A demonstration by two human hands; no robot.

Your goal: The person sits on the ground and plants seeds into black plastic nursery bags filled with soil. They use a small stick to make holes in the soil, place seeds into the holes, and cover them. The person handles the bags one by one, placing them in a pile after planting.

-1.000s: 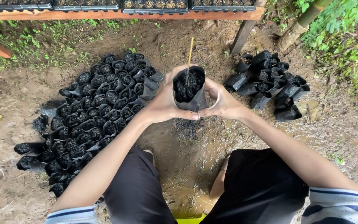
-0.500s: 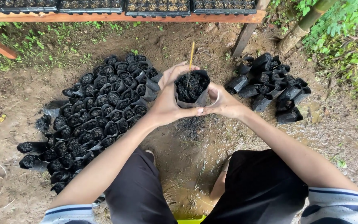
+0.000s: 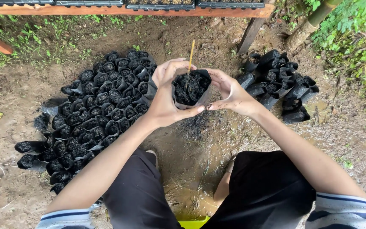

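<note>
Both my hands cup one small black nursery bag (image 3: 190, 90) filled with dark soil, held up in front of me. A thin yellowish stick (image 3: 191, 53) rises out of its soil. My left hand (image 3: 165, 98) wraps the bag's left side and underside. My right hand (image 3: 230, 93) curls around its right side, fingertips near the left thumb below the bag.
A large cluster of filled black bags (image 3: 93, 113) stands on the muddy ground at the left, a smaller pile (image 3: 280, 85) at the right. A wooden bench (image 3: 119, 10) with seedling trays runs along the top. Green plants (image 3: 352, 34) grow at the right.
The bag has shifted slightly left and up between my hands. My right hand's fingers have loosened and spread a little around it.
</note>
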